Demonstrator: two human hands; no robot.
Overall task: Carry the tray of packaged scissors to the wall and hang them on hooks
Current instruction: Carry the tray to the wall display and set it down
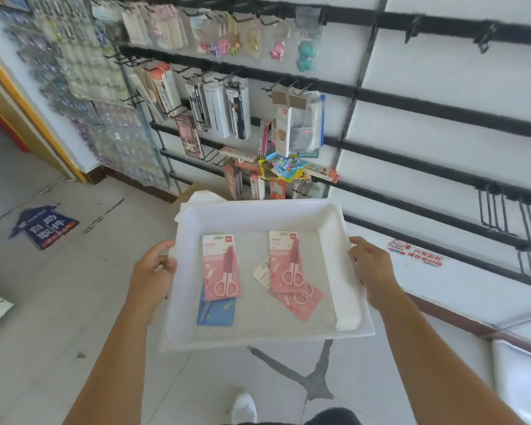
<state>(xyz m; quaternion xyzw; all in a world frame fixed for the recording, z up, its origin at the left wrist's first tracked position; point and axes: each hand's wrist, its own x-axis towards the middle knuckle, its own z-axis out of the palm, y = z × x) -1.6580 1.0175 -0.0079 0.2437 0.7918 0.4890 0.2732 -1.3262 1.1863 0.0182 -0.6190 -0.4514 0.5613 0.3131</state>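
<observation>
The person holds a white tray (258,216) in the air with both hands. The left hand (154,271) grasps its left rim and the right hand (371,268) grasps its right rim. Between the hands, inside the tray, lie packs of scissors: a pink pack (221,268) over a blue pack (216,312) nearer the left hand, and overlapping pink packs (292,271) nearer the right hand. Beyond the hands stands the wall (442,72) with black hooks (497,210).
</observation>
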